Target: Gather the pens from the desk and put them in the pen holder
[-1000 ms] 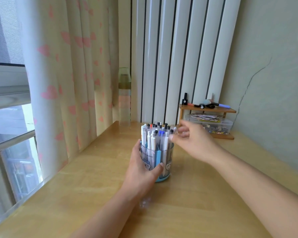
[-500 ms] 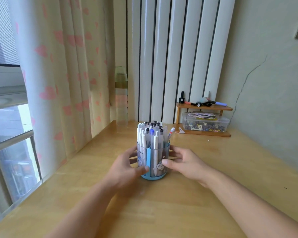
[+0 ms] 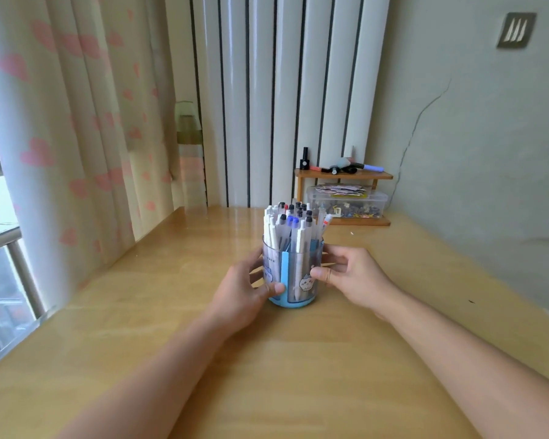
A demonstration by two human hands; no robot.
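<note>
On the wooden counter (image 3: pixel 298 359), near its middle, stands the pen holder (image 3: pixel 292 274), a translucent grey cylinder with a light-blue base, a blue vertical strip and small cartoon faces on its wall. Pens (image 3: pixel 290 229) fill it upright, mostly white barrels with black caps, two with blue caps, and one red-tipped pen leaning out at the right rim. Left hand (image 3: pixel 244 296): fingers curled round the left side of the holder, thumb pressed against the front wall low down. Right hand (image 3: pixel 352 277): fingers wrapped round the right side, thumb tip touching the front wall beside a cartoon face. Both hands thus grasp the holder, which rests on the counter. Both forearms extend from the lower edge of the view.

Behind the holder, at the back of the counter, a small wooden shelf (image 3: pixel 346 176) carries markers and a little black bottle; beneath it sits a clear plastic box (image 3: pixel 346 202) of small mixed items. White vertical panels (image 3: pixel 282 90) with dark gaps rise behind. At left hang cream curtains (image 3: pixel 76 122) printed with pink hearts, and a window (image 3: pixel 0 248) lies beyond them. A thin crack runs down the pale wall (image 3: pixel 473 153) at right.
</note>
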